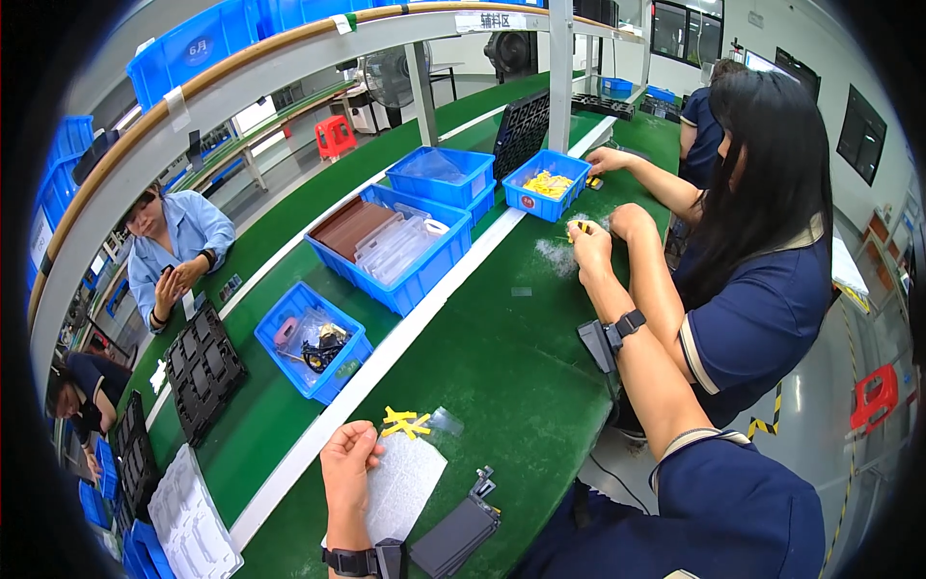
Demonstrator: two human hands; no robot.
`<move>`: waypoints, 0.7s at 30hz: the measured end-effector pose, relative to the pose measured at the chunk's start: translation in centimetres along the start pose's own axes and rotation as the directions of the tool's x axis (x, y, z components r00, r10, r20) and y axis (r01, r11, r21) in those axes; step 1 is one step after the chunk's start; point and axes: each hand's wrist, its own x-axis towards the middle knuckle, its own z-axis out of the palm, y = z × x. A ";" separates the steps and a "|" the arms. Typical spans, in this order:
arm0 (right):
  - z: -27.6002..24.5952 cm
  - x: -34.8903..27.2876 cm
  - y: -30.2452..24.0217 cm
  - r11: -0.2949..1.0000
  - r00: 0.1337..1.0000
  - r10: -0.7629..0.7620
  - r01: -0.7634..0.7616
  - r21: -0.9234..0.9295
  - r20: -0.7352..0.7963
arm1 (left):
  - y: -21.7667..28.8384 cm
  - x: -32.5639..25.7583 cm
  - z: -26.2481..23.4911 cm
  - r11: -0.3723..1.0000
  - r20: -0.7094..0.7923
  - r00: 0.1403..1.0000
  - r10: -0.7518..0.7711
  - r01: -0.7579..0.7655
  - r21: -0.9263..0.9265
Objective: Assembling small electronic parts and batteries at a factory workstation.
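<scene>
My right hand (591, 253) is stretched far out over the green bench, beside a co-worker's hand (632, 223). Its fingers pinch a small yellow-and-black piece (580, 228). Closer in, my left hand (349, 475) is closed, thumb against forefinger; whatever may lie between them is hidden. Just beyond it lie several yellow strips (405, 423), on the far edge of a white textured sheet (410, 478). A scrap of clear film (445, 421) touches the bench beside them. Dark grey flat cases (455, 537) lie stacked right of the sheet.
A blue bin of yellow pieces (547, 184) stands near the co-worker's hands. Along the white rail are a blue bin with brown sheets and clear trays (391, 289) and a smaller blue bin (311, 386). Black trays (204, 372) lie at left. An overhead shelf (289, 58) crosses above.
</scene>
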 end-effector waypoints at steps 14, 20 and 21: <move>0.5 -0.3 -1.0 0.980 0.990 0.141 -0.136 0.148 -0.022 | -0.2 -0.1 -0.5 1.000 0.005 1.000 -0.011 0.011 -0.001; 0.7 4.0 1.6 0.995 0.996 -0.080 0.077 -0.057 -0.043 | 0.1 -0.2 -0.1 1.000 0.012 1.000 0.005 -0.005 -0.010; 0.8 4.2 1.7 0.979 0.990 -0.130 0.120 -0.167 -0.048 | 0.1 -0.1 -0.1 1.000 0.008 1.000 0.002 -0.002 -0.011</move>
